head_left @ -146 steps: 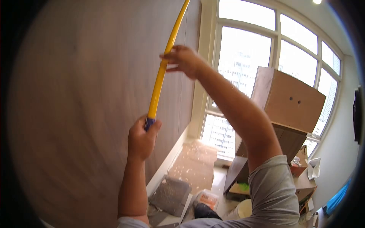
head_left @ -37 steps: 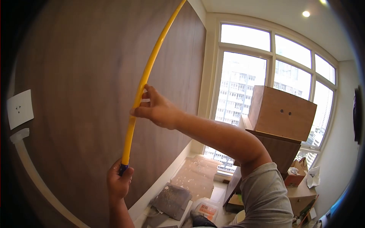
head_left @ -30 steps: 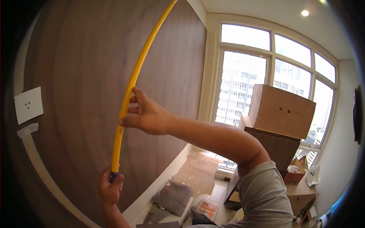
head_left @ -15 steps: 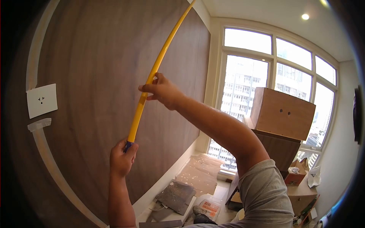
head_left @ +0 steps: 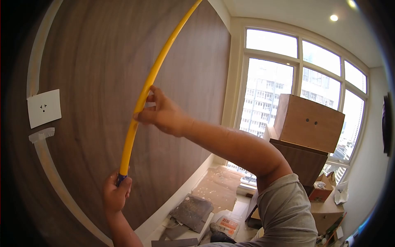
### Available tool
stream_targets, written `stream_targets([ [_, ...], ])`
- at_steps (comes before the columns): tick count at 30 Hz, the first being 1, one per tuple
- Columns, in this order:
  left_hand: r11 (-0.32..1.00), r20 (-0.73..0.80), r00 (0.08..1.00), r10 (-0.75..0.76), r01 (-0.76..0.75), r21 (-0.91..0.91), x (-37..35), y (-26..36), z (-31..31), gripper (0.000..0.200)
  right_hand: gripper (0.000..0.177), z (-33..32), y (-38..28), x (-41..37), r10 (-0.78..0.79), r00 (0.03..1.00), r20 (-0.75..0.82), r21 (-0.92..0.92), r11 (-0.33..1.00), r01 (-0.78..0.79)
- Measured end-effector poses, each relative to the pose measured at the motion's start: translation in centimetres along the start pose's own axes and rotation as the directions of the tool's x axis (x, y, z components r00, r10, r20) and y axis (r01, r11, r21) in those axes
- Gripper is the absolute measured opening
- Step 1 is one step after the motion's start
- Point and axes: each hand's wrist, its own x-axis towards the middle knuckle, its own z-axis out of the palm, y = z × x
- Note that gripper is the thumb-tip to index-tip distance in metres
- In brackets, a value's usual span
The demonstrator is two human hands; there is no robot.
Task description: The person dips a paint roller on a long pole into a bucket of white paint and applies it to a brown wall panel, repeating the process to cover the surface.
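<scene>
A long, slightly bowed yellow pole [head_left: 161,57] slants up and to the right in front of the brown wood-grain wall panel [head_left: 94,74]. Its lower end has a dark blue part, and my left hand [head_left: 117,192] is wrapped round it at the lower left. Higher up, near the middle of the view, my right hand [head_left: 162,111] grips the yellow shaft between thumb and fingers. The pole's upper end runs out of the top of the view.
A white socket plate [head_left: 44,108] and tape strips mark the panel's left side. On the floor lie a dark board [head_left: 192,212], brown sheeting [head_left: 216,187] and a clear tub [head_left: 227,225]. A wooden box [head_left: 310,123] sits on a cabinet by the windows.
Both hands have moved down and to the left with the yellow pole, whose lower end is now nearer the bottom left. The view has shifted slightly.
</scene>
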Motion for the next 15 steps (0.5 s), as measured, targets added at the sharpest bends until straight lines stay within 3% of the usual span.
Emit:
stream_targets([
  [9,1.000,0.030,0.999,-0.023,0.023,0.017,6.4,1.5,6.3,0.019,0.097,-6.4,1.4,3.6,0.092,0.981,-0.169,0.047,0.995,-0.085],
  [15,0.996,0.051,0.997,-0.055,0.058,-0.061,2.8,-1.5,6.4,0.027,0.099,-5.5,3.3,-0.4,0.093,0.990,-0.110,-0.047,0.994,-0.098],
])
